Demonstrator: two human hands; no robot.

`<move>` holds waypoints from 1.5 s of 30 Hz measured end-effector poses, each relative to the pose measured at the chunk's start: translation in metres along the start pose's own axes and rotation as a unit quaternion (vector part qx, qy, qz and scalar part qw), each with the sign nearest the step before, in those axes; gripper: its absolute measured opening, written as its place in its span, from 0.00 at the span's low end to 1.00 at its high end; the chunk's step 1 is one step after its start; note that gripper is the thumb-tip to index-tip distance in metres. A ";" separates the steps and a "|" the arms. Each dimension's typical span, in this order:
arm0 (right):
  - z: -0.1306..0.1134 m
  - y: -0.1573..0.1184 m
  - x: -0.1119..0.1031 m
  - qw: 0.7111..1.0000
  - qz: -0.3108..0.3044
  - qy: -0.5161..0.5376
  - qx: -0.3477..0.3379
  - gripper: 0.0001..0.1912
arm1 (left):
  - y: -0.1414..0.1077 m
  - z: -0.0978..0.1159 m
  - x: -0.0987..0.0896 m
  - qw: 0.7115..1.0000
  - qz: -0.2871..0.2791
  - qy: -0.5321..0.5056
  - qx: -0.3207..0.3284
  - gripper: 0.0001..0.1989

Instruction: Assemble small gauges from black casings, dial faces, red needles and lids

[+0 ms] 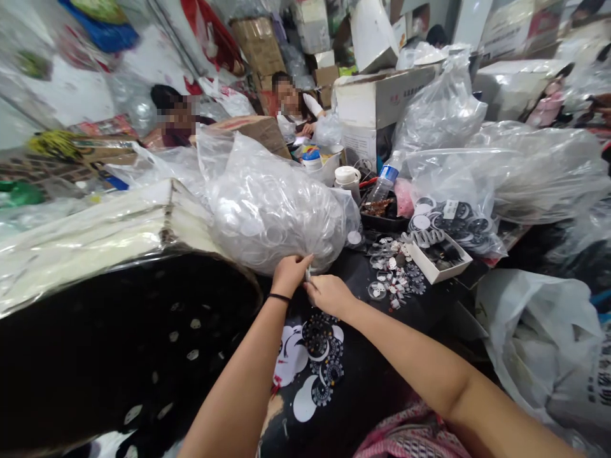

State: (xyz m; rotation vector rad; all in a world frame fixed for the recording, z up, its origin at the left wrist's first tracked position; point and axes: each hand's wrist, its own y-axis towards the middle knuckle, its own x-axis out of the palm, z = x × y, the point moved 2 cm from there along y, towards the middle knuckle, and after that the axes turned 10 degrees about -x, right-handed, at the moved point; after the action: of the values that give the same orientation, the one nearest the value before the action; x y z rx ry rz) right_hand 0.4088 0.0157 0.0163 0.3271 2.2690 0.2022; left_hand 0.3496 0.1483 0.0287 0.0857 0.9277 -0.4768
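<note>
A big clear plastic bag [272,207], full of round clear plastic parts, lies on the black table in front of me. Its folds run together towards my hands. My left hand [289,277], with a dark band at the wrist, is closed on the gathered plastic at the bag's near side. Close beside it, my right hand [330,294] pinches the same whitish twist of plastic; the fingertips partly hide it. Below my hands, black dial discs with markings [324,356] and plain white discs [304,399] lie in an overlapping heap.
Small white and dark parts [394,270] are scattered at right, beside a white box [442,261]. Behind stand a bottle [383,181] and a white jar [347,181]. A large black-sided carton [119,318] borders the left. Two people sit across the table.
</note>
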 end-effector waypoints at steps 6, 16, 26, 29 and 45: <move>-0.003 -0.018 -0.001 1.000 0.007 -0.015 -0.018 0.15 | 0.010 0.003 -0.001 1.000 -0.001 0.012 -0.012 0.18; 0.042 -0.006 -0.034 0.998 0.047 0.001 0.033 0.12 | 0.002 -0.012 -0.002 0.996 -0.026 0.077 -0.029 0.17; 0.003 0.041 -0.018 0.993 -0.009 0.003 0.120 0.12 | -0.003 -0.001 -0.006 0.986 -0.001 0.157 -0.052 0.16; 0.010 0.045 -0.017 0.987 -0.027 0.028 0.157 0.13 | -0.002 -0.003 -0.003 0.985 -0.005 0.165 -0.055 0.16; 0.007 0.033 -0.009 0.985 0.054 0.073 0.147 0.09 | -0.003 -0.007 0.001 0.998 0.029 0.029 -0.051 0.16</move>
State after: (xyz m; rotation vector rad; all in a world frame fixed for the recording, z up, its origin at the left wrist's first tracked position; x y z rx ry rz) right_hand 0.4259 0.0450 0.0267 0.6086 2.4295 -0.0563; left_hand 0.3440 0.1472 0.0242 0.0337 1.0027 -0.3740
